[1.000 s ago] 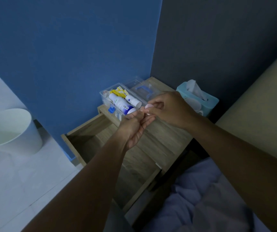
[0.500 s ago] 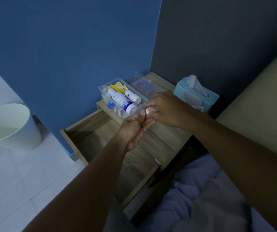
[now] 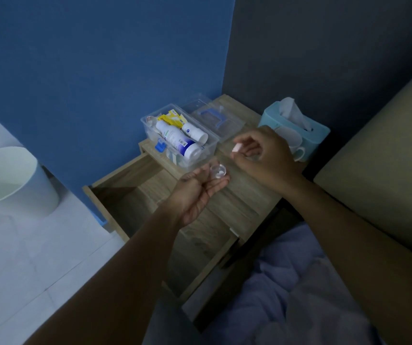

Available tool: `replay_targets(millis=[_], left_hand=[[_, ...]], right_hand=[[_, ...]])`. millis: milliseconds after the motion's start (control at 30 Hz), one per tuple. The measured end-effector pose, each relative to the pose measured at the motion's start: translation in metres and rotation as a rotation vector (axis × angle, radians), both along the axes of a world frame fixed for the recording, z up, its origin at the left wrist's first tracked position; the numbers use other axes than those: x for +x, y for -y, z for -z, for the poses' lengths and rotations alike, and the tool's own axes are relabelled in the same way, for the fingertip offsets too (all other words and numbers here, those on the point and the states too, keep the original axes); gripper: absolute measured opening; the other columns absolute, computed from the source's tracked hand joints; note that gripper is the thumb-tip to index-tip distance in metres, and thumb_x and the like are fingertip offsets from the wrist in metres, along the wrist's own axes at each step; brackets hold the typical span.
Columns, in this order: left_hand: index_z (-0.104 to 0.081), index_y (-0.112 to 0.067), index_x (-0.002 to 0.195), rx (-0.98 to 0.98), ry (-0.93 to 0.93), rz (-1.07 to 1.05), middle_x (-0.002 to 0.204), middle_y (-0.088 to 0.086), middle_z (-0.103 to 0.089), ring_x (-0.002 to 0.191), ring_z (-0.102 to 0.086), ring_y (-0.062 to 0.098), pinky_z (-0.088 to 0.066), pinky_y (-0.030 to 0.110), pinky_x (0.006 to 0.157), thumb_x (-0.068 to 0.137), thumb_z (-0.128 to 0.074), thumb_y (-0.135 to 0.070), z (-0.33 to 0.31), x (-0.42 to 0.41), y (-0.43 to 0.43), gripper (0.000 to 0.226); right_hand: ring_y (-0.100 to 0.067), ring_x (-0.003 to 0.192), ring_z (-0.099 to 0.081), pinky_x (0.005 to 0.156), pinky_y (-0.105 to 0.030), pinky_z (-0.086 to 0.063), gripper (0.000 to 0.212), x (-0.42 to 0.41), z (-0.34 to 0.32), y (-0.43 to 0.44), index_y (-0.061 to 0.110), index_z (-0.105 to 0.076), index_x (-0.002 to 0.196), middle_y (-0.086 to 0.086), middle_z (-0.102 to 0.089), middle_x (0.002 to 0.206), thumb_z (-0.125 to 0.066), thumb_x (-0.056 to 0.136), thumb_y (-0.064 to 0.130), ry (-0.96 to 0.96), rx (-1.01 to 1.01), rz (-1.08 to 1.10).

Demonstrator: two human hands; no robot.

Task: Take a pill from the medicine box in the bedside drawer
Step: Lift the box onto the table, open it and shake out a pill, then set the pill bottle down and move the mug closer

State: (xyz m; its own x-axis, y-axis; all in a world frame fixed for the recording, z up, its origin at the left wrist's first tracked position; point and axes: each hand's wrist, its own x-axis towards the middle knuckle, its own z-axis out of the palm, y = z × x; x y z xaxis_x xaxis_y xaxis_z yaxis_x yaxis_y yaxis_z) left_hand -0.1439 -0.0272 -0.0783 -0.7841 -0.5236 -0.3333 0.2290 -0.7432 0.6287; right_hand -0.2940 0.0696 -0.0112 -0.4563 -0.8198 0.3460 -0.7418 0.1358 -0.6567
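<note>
A clear plastic medicine box (image 3: 212,145) stands open on the bedside table, with white bottles and a yellow packet inside. Its clear lid with a blue handle (image 3: 216,118) lies behind it. My left hand (image 3: 197,190) holds a small clear round pill container (image 3: 218,169) at its fingertips, with something white inside. My right hand (image 3: 264,155) is to the right of it and pinches a small pale pink cap (image 3: 238,147) between thumb and forefinger. The wooden drawer (image 3: 150,210) below stands pulled out.
A teal tissue box (image 3: 317,135) and a white mug (image 3: 292,143) sit at the table's back right. A white waste bin (image 3: 13,180) stands on the floor at left. Blue bedding (image 3: 287,282) lies at lower right, next to a beige headboard.
My hands have come apart: the right one has lifted the pink cap off to the right, and the small clear container now shows open in my left fingertips.
</note>
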Motion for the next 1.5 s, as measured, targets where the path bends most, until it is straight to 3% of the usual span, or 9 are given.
replay_targets(millis=[167,300,467,667,833,1000,1133,1333,1500], left_hand=[[-0.063,-0.002,0.115,-0.197,0.077,-0.03,0.105,0.011,-0.073,0.102,-0.07,0.027,-0.058,0.03,0.086,0.087,-0.067,-0.003,0.019,-0.005,-0.001,0.029],[-0.063,0.001,0.118,-0.348,0.168,-0.021,0.114,0.016,-0.069,0.101,-0.071,0.029,-0.058,0.035,0.086,0.083,-0.072,-0.003,0.039,-0.01,0.003,0.037],[-0.064,-0.019,0.125,-0.786,0.412,0.02,0.114,-0.006,-0.071,0.104,-0.067,0.001,-0.054,0.018,0.085,0.085,-0.073,-0.025,0.062,-0.022,0.005,0.041],[-0.056,-0.027,0.133,-1.222,0.663,0.234,0.139,0.001,-0.055,0.13,-0.043,0.02,-0.034,0.046,0.111,0.094,-0.05,-0.047,0.084,-0.038,0.01,0.044],[-0.042,-0.027,0.143,-1.543,0.77,0.302,0.155,0.001,-0.039,0.15,-0.01,0.018,0.0,0.046,0.12,0.099,-0.038,-0.045,0.104,-0.049,0.009,0.048],[-0.042,-0.036,0.143,-1.664,0.822,0.232,0.162,-0.007,-0.017,0.151,-0.006,0.019,0.0,0.044,0.121,0.098,-0.035,-0.05,0.116,-0.053,0.008,0.048],[-0.026,-0.032,0.151,-1.71,0.843,0.285,0.164,-0.003,-0.01,0.151,-0.003,0.02,-0.002,0.043,0.122,0.099,-0.033,-0.051,0.115,-0.051,0.009,0.056],[-0.017,-0.017,0.155,-1.691,0.763,0.398,0.165,0.005,-0.002,0.151,-0.002,0.018,-0.01,0.042,0.123,0.1,-0.039,-0.038,0.1,-0.023,0.013,0.063],[-0.012,-0.014,0.155,-1.804,0.877,0.49,0.164,0.008,-0.008,0.151,-0.004,0.021,-0.008,0.036,0.123,0.102,-0.033,-0.028,0.094,0.007,0.0,0.058]], right_hand=[[-0.004,0.07,-0.069,0.068,-0.026,-0.061,0.023,-0.005,0.061,-0.014,0.006,-0.062,0.074,0.011,-0.059,0.082,-0.083,0.073,0.015,0.181,-0.103,0.194],[-0.015,0.075,-0.072,0.069,-0.03,-0.061,0.02,-0.008,0.11,-0.027,0.012,-0.065,0.069,-0.008,-0.07,0.085,-0.082,0.075,0.021,0.297,-0.031,0.273],[-0.012,0.086,-0.071,0.08,-0.041,-0.058,0.004,-0.004,0.15,-0.04,0.021,-0.07,0.084,0.006,-0.073,0.088,-0.074,0.084,0.02,0.275,0.034,0.243],[-0.017,0.108,-0.065,0.096,-0.044,-0.054,0.04,0.003,0.176,-0.052,0.028,-0.067,0.117,0.003,-0.068,0.116,-0.074,0.082,0.011,0.394,0.093,0.332],[-0.016,0.113,-0.063,0.104,-0.044,-0.049,0.059,0.002,0.178,-0.051,0.025,-0.059,0.128,-0.002,-0.069,0.117,-0.072,0.078,-0.003,0.546,0.027,0.346],[-0.019,0.112,-0.063,0.104,-0.048,-0.048,0.063,0.002,0.181,-0.047,0.021,-0.057,0.132,-0.005,-0.069,0.116,-0.069,0.078,-0.008,0.608,-0.01,0.348],[-0.02,0.113,-0.062,0.105,-0.047,-0.048,0.067,0.002,0.18,-0.048,0.02,-0.056,0.135,-0.005,-0.067,0.118,-0.068,0.076,-0.009,0.612,-0.002,0.327],[-0.01,0.111,-0.062,0.096,-0.023,-0.049,0.073,0.0,0.177,-0.05,0.025,-0.053,0.138,0.002,-0.066,0.119,-0.072,0.073,-0.004,0.651,0.037,0.291],[-0.009,0.098,-0.065,0.083,-0.022,-0.05,0.054,-0.007,0.169,-0.043,0.034,-0.059,0.122,0.004,-0.067,0.111,-0.079,0.077,0.012,0.717,0.034,0.405]])
